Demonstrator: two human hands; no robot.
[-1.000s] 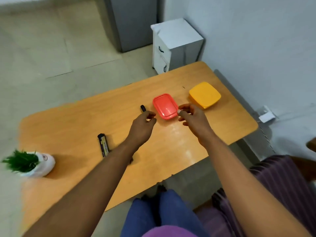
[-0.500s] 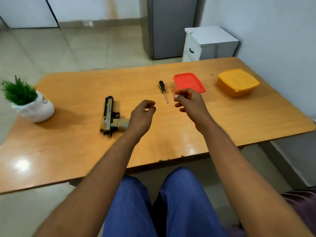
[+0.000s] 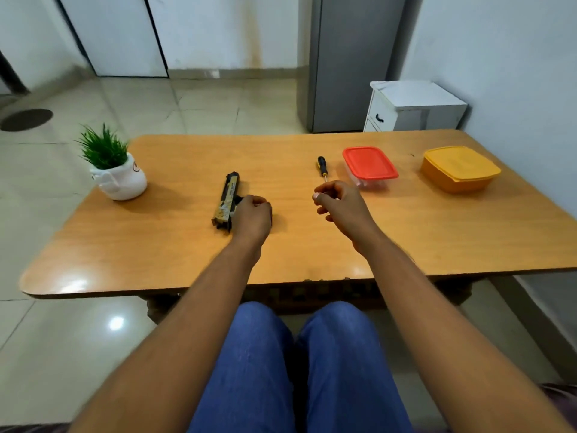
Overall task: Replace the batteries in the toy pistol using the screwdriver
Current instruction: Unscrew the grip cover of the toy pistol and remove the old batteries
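The toy pistol (image 3: 227,200) lies flat on the tabletop (image 3: 175,245). The left hand (image 3: 252,216) sits on its handle with fingers curled around it. To the pistol's right, the right hand (image 3: 342,204) hangs in the air, fingers curled, holding nothing. Past that hand lie the screwdriver (image 3: 322,165), a red box (image 3: 370,164) and a yellow box (image 3: 459,168).
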